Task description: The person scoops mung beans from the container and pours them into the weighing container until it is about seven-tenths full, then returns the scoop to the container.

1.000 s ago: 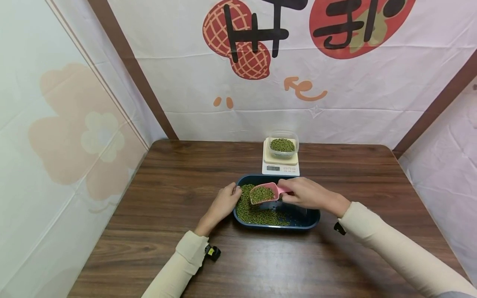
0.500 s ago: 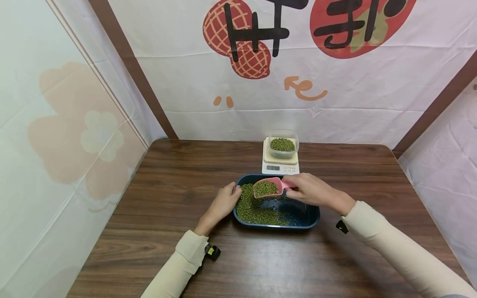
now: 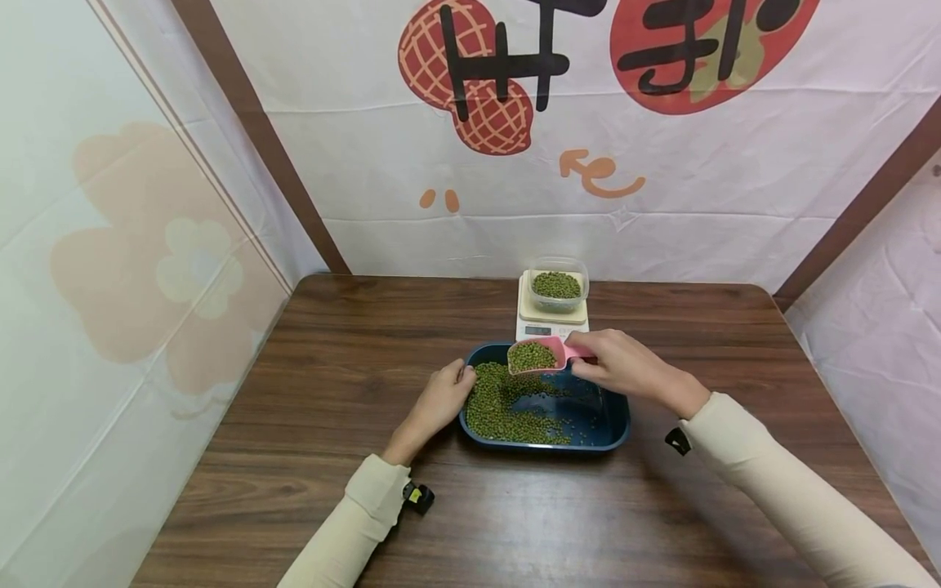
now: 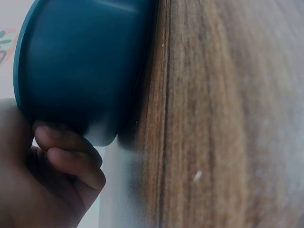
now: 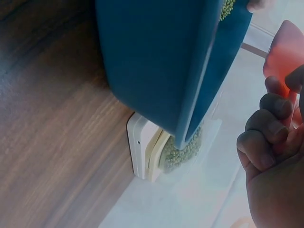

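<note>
A dark blue tub (image 3: pixel 544 447) stands on the table with green mung beans (image 3: pixel 491 412) heaped toward its left side. My left hand (image 3: pixel 443 400) grips the tub's left end, thumb over the rim; in the left wrist view its curled fingers (image 4: pixel 76 164) lie against the tub's outer wall. Above the tub's far side, my right hand (image 3: pixel 625 365) holds a pink scoop (image 3: pixel 560 354) by its handle. Mung beans fill the scoop's bowl. The right wrist view shows the fingers (image 5: pixel 266 126) wrapped round that handle, with the scoop raised clear of the rim.
Behind the tub is a white kitchen scale (image 3: pixel 525 314), its display too small to read. On it sits a clear plastic container (image 3: pixel 559 304) holding more mung beans. The wooden table (image 3: pixel 353 367) ends at a printed cloth backdrop (image 3: pixel 412 245).
The right hand has lifted the bean-filled scoop and moved it away from me and slightly right, toward the scale. The left hand stays on the tub's end.
</note>
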A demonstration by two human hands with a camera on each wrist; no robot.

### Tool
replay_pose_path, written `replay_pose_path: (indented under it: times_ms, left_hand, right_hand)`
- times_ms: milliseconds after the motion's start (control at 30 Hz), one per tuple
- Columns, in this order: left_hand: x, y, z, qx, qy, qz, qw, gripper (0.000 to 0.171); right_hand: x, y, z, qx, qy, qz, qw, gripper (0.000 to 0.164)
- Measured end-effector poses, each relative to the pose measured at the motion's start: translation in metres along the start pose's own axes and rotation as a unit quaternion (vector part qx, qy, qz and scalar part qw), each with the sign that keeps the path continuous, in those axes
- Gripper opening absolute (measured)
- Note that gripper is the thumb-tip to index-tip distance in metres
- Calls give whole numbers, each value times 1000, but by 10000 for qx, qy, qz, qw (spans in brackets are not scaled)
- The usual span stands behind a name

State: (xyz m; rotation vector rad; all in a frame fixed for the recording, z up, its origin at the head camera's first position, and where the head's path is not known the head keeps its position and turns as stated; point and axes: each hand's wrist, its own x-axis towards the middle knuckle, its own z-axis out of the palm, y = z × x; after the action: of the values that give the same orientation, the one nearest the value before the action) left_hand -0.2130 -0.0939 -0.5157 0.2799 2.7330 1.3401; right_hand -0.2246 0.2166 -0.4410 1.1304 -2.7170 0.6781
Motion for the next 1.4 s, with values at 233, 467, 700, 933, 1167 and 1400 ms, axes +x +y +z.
replay_pose_path:
  times_ms: [233,467,700,933,1167,1400]
  left_hand:
    - [0,-1,-1,69,-4,-5,10000,35]
    - [-1,-2,-1,42,47,0,10000,35]
    - [0,-3,-1,-5,12,49,10000,34]
    - [0,-4,0,-55,9,60,10000,34]
    - [0,-4,0,-22,48,71,10000,34]
    - [0,-4,-1,-7,51,33,10000,34]
  right_hand:
    - [4,2,-6,-49,100,-33,9999,5]
    - [7,4,-13,17,197,66,9998,7]
    - [10,10,-18,-39,347,84,9994,11]
    - [12,17,-21,-120,509,241,9983,13]
    - [14,25,-24,-106,626,478,9968,17]
    - [19,34,-28,-169,662,571,9960,15]
